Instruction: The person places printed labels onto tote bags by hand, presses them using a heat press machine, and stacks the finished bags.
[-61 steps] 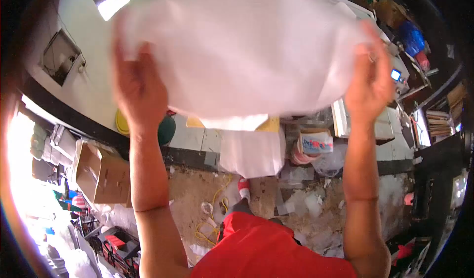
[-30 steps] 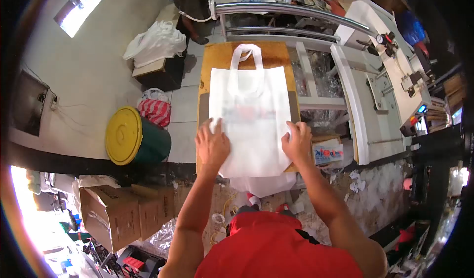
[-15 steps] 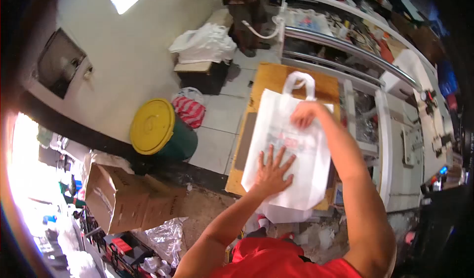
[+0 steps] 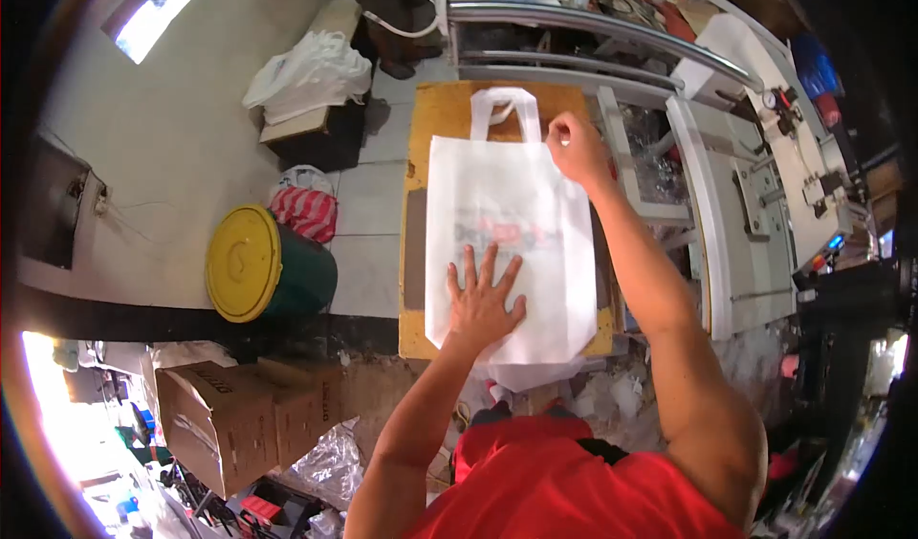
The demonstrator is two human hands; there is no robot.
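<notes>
A white tote bag (image 4: 507,190) lies flat on a wooden board (image 4: 435,109), its loop handle pointing away from me. Faint red and dark print shows through its middle, and white material hangs past the board's near edge. My left hand (image 4: 486,300) rests palm down on the bag's lower part, fingers spread. At the bag's top right corner, my right hand (image 4: 579,152) has thumb and forefinger curled together on the edge. The hand itself covers part of that corner.
Right of the board stands a white machine frame (image 4: 703,204), with a metal bar (image 4: 593,21) across the back. On the left are a green bin with a yellow lid (image 4: 244,262), a cardboard box (image 4: 229,424) and a pile of white bags (image 4: 311,75). A person's legs (image 4: 387,22) show behind.
My right hand has moved from over the bag's upper middle to its top right corner. The bag now lies straighter in view, and the whole view has shifted. My left hand stays flat on it.
</notes>
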